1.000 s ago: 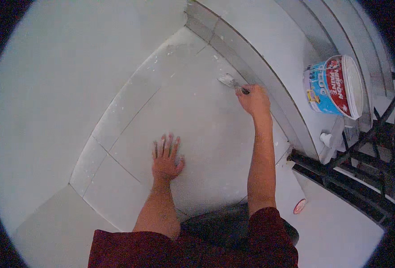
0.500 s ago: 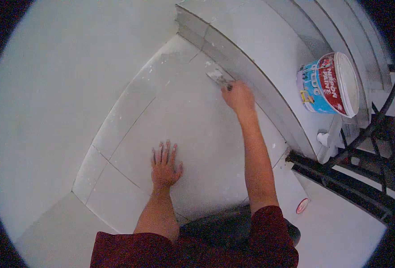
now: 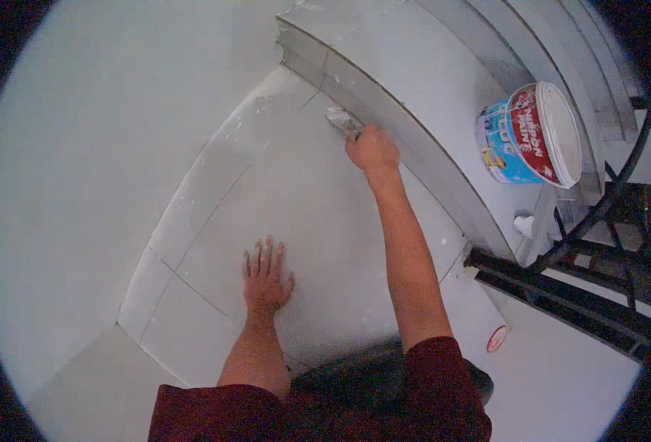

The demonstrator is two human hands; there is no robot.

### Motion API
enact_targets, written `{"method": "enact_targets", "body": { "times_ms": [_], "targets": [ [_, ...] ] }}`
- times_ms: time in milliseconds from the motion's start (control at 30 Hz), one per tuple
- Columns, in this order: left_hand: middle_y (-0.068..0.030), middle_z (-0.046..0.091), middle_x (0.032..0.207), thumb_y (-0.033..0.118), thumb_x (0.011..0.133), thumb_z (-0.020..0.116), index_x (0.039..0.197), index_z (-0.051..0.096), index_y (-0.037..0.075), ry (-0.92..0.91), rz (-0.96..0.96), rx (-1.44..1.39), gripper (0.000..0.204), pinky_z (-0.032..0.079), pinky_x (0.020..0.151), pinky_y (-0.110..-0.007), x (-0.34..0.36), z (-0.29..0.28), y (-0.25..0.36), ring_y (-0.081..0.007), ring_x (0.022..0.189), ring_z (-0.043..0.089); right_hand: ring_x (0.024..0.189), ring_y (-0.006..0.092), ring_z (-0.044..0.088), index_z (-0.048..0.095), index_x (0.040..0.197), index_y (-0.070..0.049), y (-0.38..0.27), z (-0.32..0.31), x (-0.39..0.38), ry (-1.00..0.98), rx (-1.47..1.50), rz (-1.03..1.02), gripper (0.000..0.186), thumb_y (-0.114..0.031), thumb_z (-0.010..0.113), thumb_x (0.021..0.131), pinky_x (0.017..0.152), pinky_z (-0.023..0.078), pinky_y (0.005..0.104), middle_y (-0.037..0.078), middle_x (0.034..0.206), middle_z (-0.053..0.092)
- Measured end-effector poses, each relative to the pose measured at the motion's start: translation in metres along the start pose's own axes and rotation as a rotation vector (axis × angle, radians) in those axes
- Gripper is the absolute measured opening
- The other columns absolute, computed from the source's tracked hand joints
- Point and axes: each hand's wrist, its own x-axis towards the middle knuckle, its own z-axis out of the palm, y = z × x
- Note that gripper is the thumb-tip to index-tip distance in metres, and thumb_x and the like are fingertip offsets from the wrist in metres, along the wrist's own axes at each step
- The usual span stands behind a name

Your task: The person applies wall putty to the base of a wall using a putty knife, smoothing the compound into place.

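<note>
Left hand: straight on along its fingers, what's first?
The left hand has a seemingly free run over the tiled floor to the far corner, where wall meets step riser; which comes first is unclear.

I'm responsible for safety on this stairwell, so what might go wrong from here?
The scraper in the right hand is close to the riser, so a slip might scratch that face or scuff the knuckles. The left hand lies flat on the white-specked tile floor and could slide under weight. The bucket stands on the step to the right; a wide arm swing might knock it.
</note>
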Motion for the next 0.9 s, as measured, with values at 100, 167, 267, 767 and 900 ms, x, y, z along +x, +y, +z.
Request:
{"method": "enact_targets", "body": {
  "times_ms": [100,167,267,767,900],
  "targets": [
    [-0.0089,0.026,0.17,0.042,0.092,0.06,0.16,0.036,0.021,-0.043,-0.022,0.011,0.076,0.013,0.127,-0.06,-0.005,0.001,0.0,-0.0328,0.156,0.023,0.107,0.0423,0.069,0.07,0.114,0.0,0.006,-0.002,-0.012,-0.01,0.005,-0.072,0.05,-0.045,0.065,0.092,0.092,0.056,0.0515,0.025,0.11,0.072],
    [-0.0088,0.024,0.17,0.042,0.092,0.06,0.161,0.035,0.021,-0.056,-0.035,0.009,0.076,0.012,0.127,-0.06,-0.002,0.003,0.0,-0.0326,0.156,0.022,0.108,0.0418,0.069,0.071,0.112,-0.001,0.002,0.006,-0.008,-0.014,0.026,-0.019,0.045,-0.041,0.064,0.092,0.093,0.056,0.0521,0.025,0.113,0.072],
    [-0.0084,0.023,0.171,0.043,0.092,0.059,0.161,0.034,0.021,-0.059,-0.016,-0.004,0.076,0.012,0.127,-0.06,-0.003,-0.001,0.006,-0.0323,0.157,0.021,0.109,0.0411,0.07,0.072,0.112,-0.001,-0.004,0.013,-0.007,-0.048,0.032,0.065,0.042,-0.037,0.061,0.092,0.093,0.056,0.0529,0.025,0.117,0.071],
    [-0.007,0.022,0.171,0.044,0.092,0.059,0.162,0.034,0.023,-0.051,-0.054,-0.007,0.077,0.011,0.128,-0.059,-0.004,0.002,-0.001,-0.0319,0.158,0.019,0.11,0.0417,0.069,0.07,0.115,-0.001,-0.016,-0.005,-0.007,0.004,0.064,0.043,0.046,-0.039,0.064,0.091,0.094,0.055,0.0514,0.025,0.115,0.072],
    [-0.0074,0.023,0.171,0.044,0.092,0.059,0.161,0.034,0.023,-0.069,-0.036,0.01,0.076,0.011,0.128,-0.059,-0.001,0.003,0.002,-0.0333,0.157,0.02,0.109,0.0407,0.07,0.07,0.114,-0.001,-0.018,0.0,-0.014,-0.022,0.047,0.045,0.042,-0.036,0.063,0.092,0.094,0.056,0.0514,0.024,0.115,0.072]
  ]
}}
